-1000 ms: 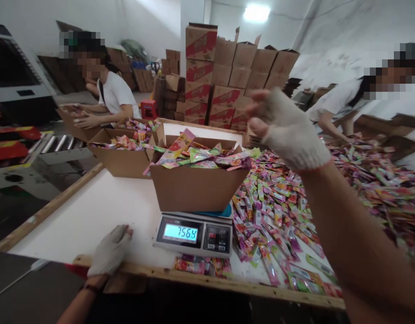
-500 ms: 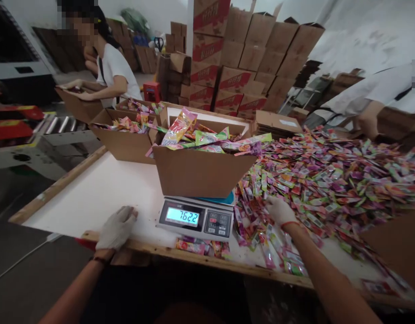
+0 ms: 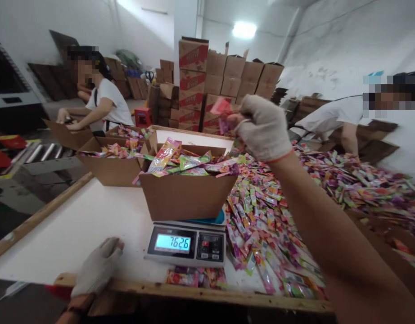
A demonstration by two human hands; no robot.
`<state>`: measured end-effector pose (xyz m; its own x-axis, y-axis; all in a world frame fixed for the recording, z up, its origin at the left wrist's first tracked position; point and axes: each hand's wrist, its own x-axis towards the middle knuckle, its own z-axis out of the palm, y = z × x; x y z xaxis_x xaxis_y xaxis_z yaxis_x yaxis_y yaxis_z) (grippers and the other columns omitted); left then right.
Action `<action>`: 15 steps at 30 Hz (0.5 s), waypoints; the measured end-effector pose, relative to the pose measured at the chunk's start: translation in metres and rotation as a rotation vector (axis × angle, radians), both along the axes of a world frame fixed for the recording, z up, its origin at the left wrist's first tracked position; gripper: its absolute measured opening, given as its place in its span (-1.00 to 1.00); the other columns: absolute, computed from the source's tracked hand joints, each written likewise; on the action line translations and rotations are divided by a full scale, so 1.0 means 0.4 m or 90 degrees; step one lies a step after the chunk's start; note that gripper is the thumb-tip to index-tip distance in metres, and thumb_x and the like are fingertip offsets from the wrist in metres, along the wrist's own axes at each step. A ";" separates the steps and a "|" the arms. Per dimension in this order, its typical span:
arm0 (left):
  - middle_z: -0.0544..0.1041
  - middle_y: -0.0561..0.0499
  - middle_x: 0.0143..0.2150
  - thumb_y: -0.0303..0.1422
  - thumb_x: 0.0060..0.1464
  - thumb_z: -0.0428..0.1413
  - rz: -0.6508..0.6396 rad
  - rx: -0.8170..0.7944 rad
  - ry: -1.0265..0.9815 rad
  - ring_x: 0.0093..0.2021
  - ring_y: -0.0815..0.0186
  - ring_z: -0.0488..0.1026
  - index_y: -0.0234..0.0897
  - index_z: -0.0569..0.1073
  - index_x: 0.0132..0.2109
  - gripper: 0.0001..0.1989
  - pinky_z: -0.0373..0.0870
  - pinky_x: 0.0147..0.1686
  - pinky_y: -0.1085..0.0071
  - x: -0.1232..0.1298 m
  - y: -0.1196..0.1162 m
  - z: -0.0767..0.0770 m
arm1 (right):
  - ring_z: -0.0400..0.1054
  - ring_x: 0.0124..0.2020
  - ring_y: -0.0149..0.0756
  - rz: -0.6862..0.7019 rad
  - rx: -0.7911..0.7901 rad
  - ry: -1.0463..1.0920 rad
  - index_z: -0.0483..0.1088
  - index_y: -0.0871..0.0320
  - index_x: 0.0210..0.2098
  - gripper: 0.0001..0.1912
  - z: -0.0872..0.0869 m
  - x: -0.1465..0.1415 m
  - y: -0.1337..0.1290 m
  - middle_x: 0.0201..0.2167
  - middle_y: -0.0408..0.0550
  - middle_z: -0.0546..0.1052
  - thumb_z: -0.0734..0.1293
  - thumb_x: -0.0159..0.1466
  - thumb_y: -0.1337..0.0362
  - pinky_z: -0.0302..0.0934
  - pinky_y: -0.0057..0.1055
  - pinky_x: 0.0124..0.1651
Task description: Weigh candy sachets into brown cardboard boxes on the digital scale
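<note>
Carton (image 3: 189,195) sits on the scale (image 3: 185,262), presumably so its weight registers, while the right hand (image 3: 264,128) pinches a pink packet (image 3: 222,107) aloft and the left hand (image 3: 96,266) lies loosely open, perhaps bracing, on the table (image 3: 69,225).

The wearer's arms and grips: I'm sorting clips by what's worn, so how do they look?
The right grip wears an off-white knitted glove with fingertips exposed and a reddish-orange cuff edge. The left grip wears a similar glove, plus a dark wristband. No sleeve shows on either forearm.
</note>
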<state>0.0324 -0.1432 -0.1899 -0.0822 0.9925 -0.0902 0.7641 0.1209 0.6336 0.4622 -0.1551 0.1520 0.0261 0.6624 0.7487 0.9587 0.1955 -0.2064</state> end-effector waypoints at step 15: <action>0.69 -0.17 -0.01 -0.04 0.21 -0.05 -0.051 -0.020 0.062 0.05 -0.05 0.60 -0.13 0.51 -0.21 -0.65 0.47 0.03 0.14 0.017 -0.015 0.024 | -0.03 -0.45 -0.32 -0.303 -0.089 0.012 0.06 0.00 -0.50 -0.58 -0.040 0.146 -0.081 -0.56 -0.21 0.10 0.32 0.41 0.16 -0.09 -0.22 -0.27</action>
<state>0.0391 -0.1492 -0.1804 -0.0126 0.9931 -0.1166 0.8295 0.0755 0.5533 0.5208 -0.1876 0.1361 0.3634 0.6678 0.6496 0.9305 -0.2943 -0.2181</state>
